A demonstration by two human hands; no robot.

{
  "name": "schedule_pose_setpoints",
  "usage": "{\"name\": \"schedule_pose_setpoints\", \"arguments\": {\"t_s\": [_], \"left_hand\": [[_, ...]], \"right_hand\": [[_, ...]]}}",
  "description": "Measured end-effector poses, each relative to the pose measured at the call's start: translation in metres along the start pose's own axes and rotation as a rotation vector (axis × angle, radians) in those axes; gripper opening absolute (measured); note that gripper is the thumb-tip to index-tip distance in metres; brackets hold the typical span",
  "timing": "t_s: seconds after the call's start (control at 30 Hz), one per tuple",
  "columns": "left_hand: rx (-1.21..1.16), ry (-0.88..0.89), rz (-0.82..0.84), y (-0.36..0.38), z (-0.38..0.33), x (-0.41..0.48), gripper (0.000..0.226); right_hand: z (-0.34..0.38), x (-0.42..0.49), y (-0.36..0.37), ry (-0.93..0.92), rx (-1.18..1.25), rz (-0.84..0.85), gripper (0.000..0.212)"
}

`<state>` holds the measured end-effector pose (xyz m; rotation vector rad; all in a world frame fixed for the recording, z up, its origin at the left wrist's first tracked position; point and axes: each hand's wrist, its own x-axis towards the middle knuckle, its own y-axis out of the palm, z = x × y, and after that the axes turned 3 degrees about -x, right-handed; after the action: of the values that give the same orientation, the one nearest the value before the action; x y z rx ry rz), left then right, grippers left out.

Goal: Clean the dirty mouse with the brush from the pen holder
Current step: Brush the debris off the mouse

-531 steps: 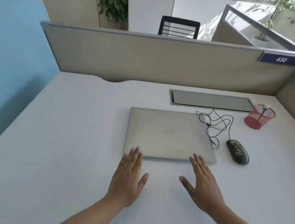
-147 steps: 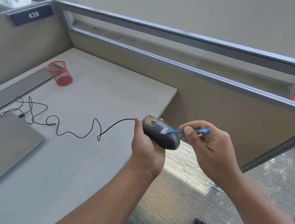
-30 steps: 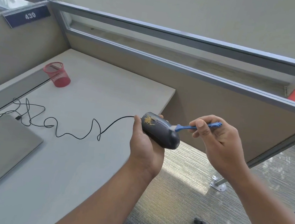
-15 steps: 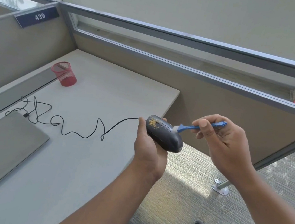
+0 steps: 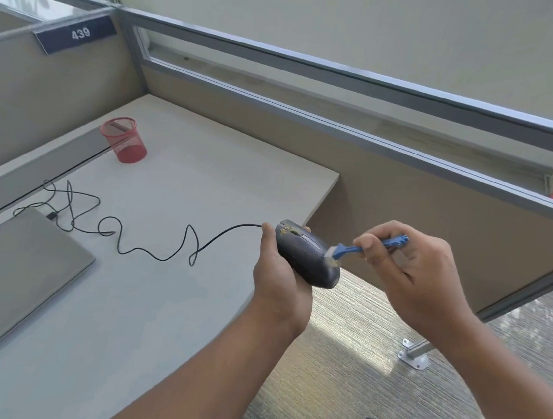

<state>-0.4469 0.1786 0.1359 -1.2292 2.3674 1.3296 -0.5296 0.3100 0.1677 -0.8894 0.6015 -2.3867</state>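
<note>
The left hand [image 5: 281, 278] is gripping the dark oval corded mouse [image 5: 304, 255] from beneath, thumb up by the cable end and a fingertip showing on the far side. It is holding the mouse in the air just past the right edge of the pale worktop [image 5: 202, 183], over the grey carpeted floor [image 5: 336, 371]. The right hand [image 5: 412, 276] is pinching the small blue plastic brush [image 5: 367, 248] by its handle, and the pale bristles are touching the mouse's rear end, away from the cable. A patch of yellowish crumbs [image 5: 288, 230] is sitting at the cable end, well apart from the bristles, so I'm judging the cleaning as only partly done.

To do this well, the brush is needing short, light strokes, starting at that crumb patch and running toward the rear, so the dirt is dropping to the floor and not onto the worktop. The grip underneath is needing to be firm enough that the mouse is not twisting under the bristles.

The black cable [image 5: 146, 253] is trailing in loops toward the closed grey laptop [image 5: 2, 274] at the near left, so pulling the mouse further out is risking a tug. The red mesh pen holder [image 5: 124, 140] is standing near the far edge.

For writing, white digits "439" are showing on a dark blue plaque [image 5: 78, 33] on the partition by the far left corner, and no brand is reading clearly on mouse or laptop
</note>
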Motion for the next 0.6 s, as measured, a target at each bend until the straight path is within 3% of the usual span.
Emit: {"name": "schedule_pose_setpoints", "arguments": {"t_s": [0.13,0.27,0.37,0.6], "left_hand": [[-0.010,0.017,-0.004,0.002,0.002,0.001,0.064],[0.006,-0.004,0.002,0.003,0.005,0.000,0.068],[0.010,-0.005,-0.010,0.003,0.004,0.000,0.070],[-0.024,0.016,0.005,0.000,0.004,-0.001,0.067]], "right_hand": [[0.005,0.004,0.003,0.048,0.082,-0.047,0.022],[0.016,0.008,0.020,0.089,0.181,0.042,0.026],[0.009,-0.001,0.017,0.072,0.121,0.071,0.026],[0.002,-0.005,0.001,0.090,0.104,-0.042,0.019]]}}
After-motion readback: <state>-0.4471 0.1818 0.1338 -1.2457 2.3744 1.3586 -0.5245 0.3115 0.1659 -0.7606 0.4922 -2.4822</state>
